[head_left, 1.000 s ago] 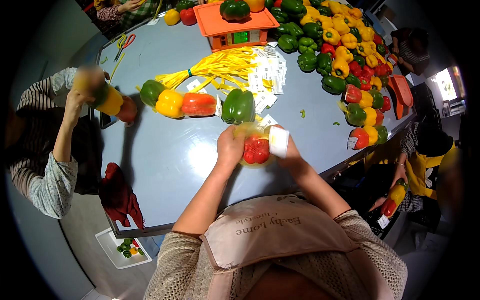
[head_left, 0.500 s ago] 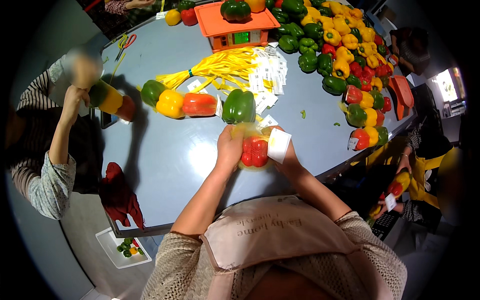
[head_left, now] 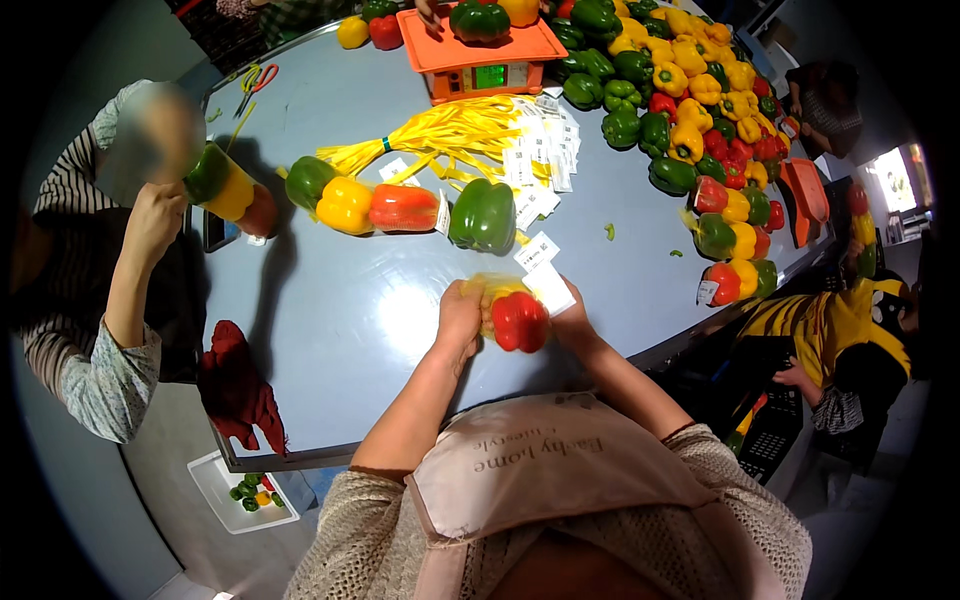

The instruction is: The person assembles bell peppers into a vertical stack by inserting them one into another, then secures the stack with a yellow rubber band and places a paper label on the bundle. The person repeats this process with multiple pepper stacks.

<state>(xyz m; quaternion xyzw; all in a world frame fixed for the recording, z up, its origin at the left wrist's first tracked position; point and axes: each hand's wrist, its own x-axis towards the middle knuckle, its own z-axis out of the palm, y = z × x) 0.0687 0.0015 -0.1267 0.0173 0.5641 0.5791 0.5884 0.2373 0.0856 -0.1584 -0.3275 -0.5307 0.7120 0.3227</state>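
Note:
Near the front edge of the table, a red bell pepper (head_left: 520, 322) sits between my two hands, its smooth rounded end facing me. Yellow mesh netting (head_left: 490, 287) is bunched behind it. My left hand (head_left: 460, 318) closes round the netting and the pepper's left side. On the other side, my right hand (head_left: 572, 316) grips the netted pepper, partly hidden behind a white label (head_left: 549, 288). Just beyond my hands stands a loose green bell pepper (head_left: 482, 216). A netted row of green, yellow and red peppers (head_left: 345, 206) lies to its left.
Yellow net strips (head_left: 420, 130) with white labels lie beyond, before an orange scale (head_left: 485, 50). Peppers are heaped (head_left: 690, 90) at far right, above finished netted packs (head_left: 735, 235). Scissors (head_left: 255, 85) and a dark red cloth (head_left: 240, 390) lie left. A co-worker's hand (head_left: 157, 220) holds a netted pack.
The red pepper in my hands has turned, and its end now shows bare of mesh. A co-worker's hand has appeared at the scale. The person at lower right has shifted and bent over.

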